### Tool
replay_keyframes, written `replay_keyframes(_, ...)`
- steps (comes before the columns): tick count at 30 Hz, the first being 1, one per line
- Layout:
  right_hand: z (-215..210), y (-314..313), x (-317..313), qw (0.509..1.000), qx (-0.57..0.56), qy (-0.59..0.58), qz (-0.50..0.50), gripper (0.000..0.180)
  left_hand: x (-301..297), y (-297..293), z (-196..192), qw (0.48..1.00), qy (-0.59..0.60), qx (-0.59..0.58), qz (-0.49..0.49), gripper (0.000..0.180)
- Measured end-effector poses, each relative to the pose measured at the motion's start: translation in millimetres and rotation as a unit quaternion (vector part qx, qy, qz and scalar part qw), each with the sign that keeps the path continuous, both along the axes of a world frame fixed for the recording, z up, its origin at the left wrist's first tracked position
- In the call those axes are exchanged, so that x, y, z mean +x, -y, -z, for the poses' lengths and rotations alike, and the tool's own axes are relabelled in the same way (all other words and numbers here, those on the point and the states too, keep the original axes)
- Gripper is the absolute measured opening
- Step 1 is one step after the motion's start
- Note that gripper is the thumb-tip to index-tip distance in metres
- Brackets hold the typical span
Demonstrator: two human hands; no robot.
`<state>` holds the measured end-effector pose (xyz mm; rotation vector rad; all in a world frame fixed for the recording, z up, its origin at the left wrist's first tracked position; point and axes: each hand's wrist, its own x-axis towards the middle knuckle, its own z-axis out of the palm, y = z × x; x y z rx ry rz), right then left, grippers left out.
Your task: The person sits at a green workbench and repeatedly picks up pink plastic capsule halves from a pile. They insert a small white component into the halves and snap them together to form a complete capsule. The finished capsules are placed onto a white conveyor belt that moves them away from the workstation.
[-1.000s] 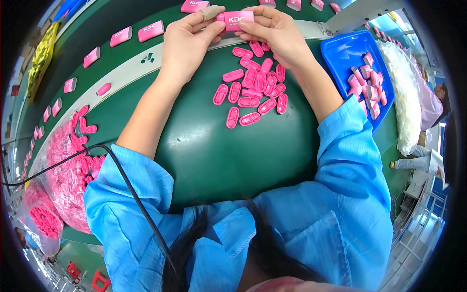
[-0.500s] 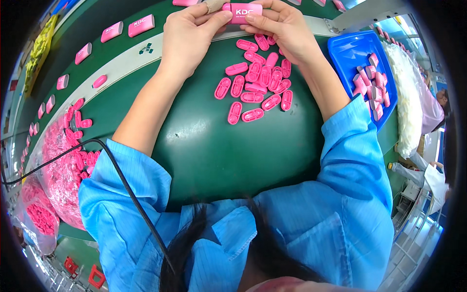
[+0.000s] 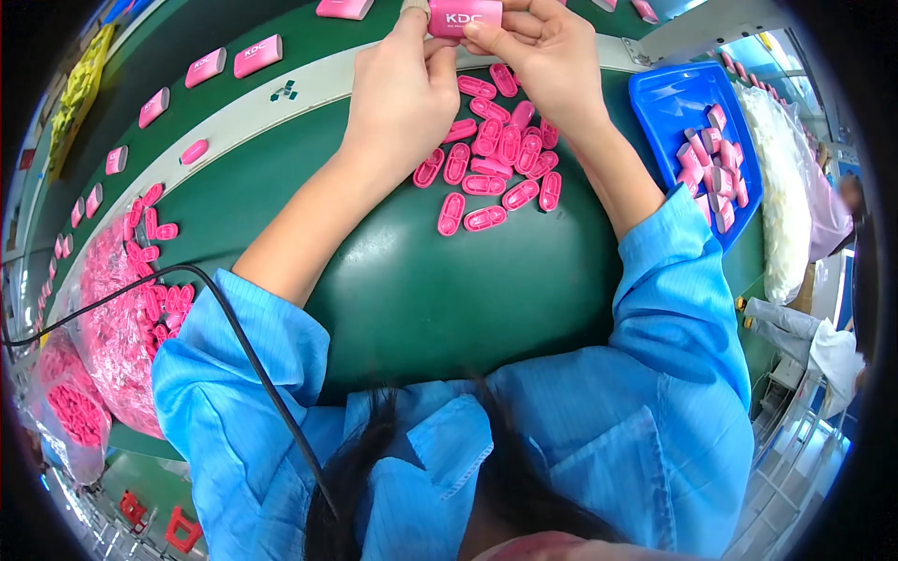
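At the top edge, a flat pink plastic case (image 3: pixel 464 17) with rounded ends and white print is held between my hands. My right hand (image 3: pixel 557 65) pinches its right end, thumb laid over the front face. My left hand (image 3: pixel 402 93) is closed at the left end, its tan-covered index finger (image 3: pixel 414 7) against the case; the other fingertips are partly hidden. Just below my hands, several pink oval end caps (image 3: pixel 485 184), most with their hollow side up, lie scattered on the green tabletop (image 3: pixel 449 290).
A blue tray (image 3: pixel 655 98) of pink pieces stands at the right, beside a white bag (image 3: pixel 781 206). Pink cases (image 3: pixel 258 56) lie on the green belt beyond a pale rail (image 3: pixel 318 86). Left are plastic bags (image 3: pixel 117 327) of pink caps and a black cable (image 3: pixel 224 313).
My left hand has shifted right and slightly down, its thumb leaving the front of the case. The cases on the belt have drifted left. My right hand still pinches the case.
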<state>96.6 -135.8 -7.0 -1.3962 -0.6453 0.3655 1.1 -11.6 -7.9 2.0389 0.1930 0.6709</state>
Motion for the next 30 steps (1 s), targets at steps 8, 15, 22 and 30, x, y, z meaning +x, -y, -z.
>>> replay_keyframes(8,2.5,-40.7,57.2,0.979,-0.18,0.092,-0.024,0.021,11.6,-33.0,-1.0,0.929,0.108,0.345,-0.084,0.038)
replay_keyframes(15,12.1,-47.4,107.9,0.826,-0.269,0.472,0.153,0.028,1.2,-18.2,2.2,0.922,-0.003,0.35,0.162,0.022)
replay_keyframes(22,-5.0,-20.0,66.0,0.896,-0.277,0.336,0.088,0.015,3.0,-23.7,2.8,0.962,-0.015,0.243,0.119,0.026)
replay_keyframes(30,3.6,1.9,14.5,0.997,-0.016,0.023,-0.077,0.021,16.8,-40.3,15.5,0.899,-0.06,-0.402,0.161,0.033)
